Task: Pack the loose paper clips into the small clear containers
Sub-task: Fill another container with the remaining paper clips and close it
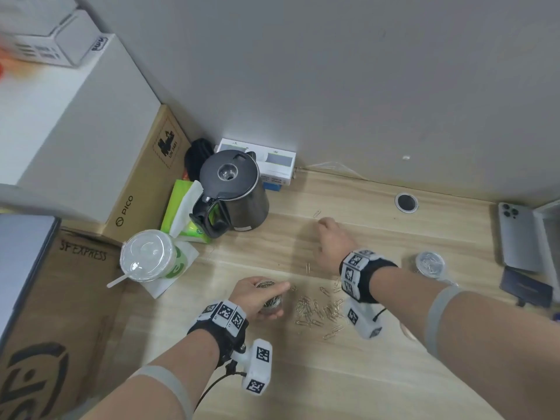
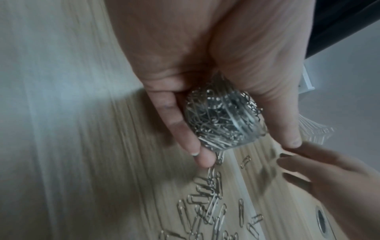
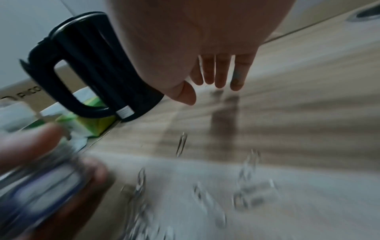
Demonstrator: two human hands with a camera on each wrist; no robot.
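Left hand (image 1: 253,294) grips clip-filled container (image 2: 224,120); right hand (image 1: 331,241) spread.

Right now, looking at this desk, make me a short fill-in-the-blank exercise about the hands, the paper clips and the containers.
1. The small clear container full of metal paper clips is gripped by the ____ hand.
2. The right hand holds ____.
3. The loose metal paper clips lie on the light wooden ____.
4. The black electric kettle has its lid ____.

Missing words: left; nothing; desk; closed
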